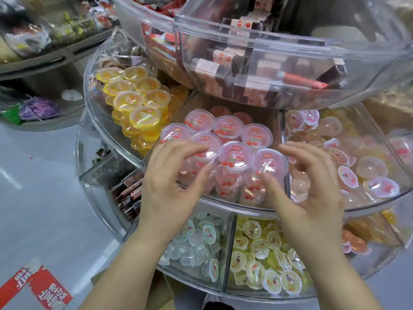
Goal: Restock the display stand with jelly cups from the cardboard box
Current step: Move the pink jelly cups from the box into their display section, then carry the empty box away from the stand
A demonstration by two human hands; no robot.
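Note:
Pink cherry jelly cups (228,128) stand stacked in the middle compartment of the clear round display stand (223,203). My left hand (169,182) hovers at the front left cups, fingers spread and curled, fingertips touching a lid. My right hand (306,186) hovers at the front right cup (270,163), fingers apart, holding nothing. Yellow jelly cups (134,101) fill the compartment to the left. A flap of the cardboard box (35,285) with red print shows at the bottom left.
Small pale jelly cups (344,162) lie in the right compartment. The lower tier holds clear (196,240) and yellow (266,253) mini cups. An upper tier (257,70) with wrapped sweets overhangs the middle one. Grey floor (44,186) lies to the left.

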